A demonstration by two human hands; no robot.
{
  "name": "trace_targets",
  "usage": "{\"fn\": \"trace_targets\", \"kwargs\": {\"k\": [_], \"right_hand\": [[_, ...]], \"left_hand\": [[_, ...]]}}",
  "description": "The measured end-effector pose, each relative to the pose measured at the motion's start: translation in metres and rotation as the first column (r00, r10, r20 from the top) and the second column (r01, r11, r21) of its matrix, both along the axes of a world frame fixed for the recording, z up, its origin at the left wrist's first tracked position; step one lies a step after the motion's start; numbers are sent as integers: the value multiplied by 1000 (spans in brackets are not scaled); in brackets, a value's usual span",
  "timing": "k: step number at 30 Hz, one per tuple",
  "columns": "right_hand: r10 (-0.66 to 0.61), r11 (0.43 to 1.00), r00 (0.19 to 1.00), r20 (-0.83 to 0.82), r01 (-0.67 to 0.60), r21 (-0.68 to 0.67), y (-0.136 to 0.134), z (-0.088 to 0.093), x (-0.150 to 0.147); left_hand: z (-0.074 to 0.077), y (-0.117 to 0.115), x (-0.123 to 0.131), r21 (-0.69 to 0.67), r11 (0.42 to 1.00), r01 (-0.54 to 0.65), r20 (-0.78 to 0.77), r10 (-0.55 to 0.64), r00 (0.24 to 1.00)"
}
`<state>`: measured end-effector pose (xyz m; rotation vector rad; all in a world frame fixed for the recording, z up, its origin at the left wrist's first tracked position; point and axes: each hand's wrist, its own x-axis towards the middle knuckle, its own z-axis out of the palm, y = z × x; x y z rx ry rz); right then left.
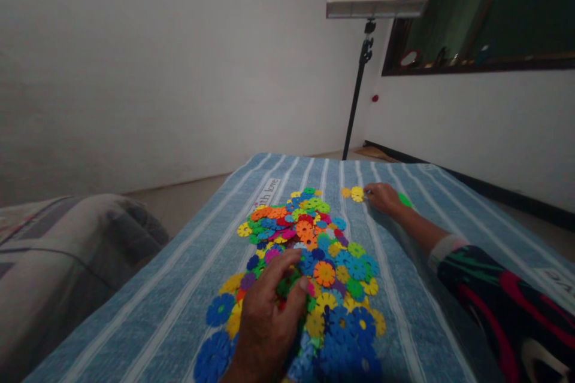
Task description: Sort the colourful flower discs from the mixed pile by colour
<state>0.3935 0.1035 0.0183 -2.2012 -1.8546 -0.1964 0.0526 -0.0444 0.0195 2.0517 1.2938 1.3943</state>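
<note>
Many flower-shaped plastic discs in several colours lie in a long pile (pixel 324 273) down the middle of the cloth. Over the near left part of the pile is my left hand (pixel 272 311), thumb and fingers apart, with a dark green disc (pixel 287 282) showing between them; no grip on it can be made out. My right hand (pixel 381 197) is stretched out to the right of the pile's far end. Its fingertips are pinched together beside a yellow disc (pixel 357 194), and what they hold is too small to name. Green discs (pixel 405 200) show just behind the right wrist.
A blue cloth with white stripes (pixel 179 275) covers the table. Grey fabric (pixel 85 251) bulges at the left edge. Beyond the far end stands a black pole (pixel 354 102) carrying a flat light panel (pixel 376 8). A dark-framed window (pixel 489 12) is at the upper right.
</note>
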Motion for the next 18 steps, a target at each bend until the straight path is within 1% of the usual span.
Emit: {"fn": "trace_targets", "kwargs": {"k": [3, 8, 14, 18], "right_hand": [[11, 1000, 1000, 9, -11, -9, -19, -7, -13], [46, 999, 999, 21, -47, 2, -53, -22, -32], [186, 975, 981, 52, -191, 109, -96, -42, -42], [263, 959, 965, 9, -262, 104, -124, -46, -48]], "left_hand": [[-1, 6, -4, -6, 999, -40, -15, 40, 999], [-3, 21, -17, 24, 992, -125, -55, 126, 991], [-2, 34, -32, 11, 981, -195, -183, 194, 964], [1, 37, -39, -32, 969, -243, -245, 228, 942]]}}
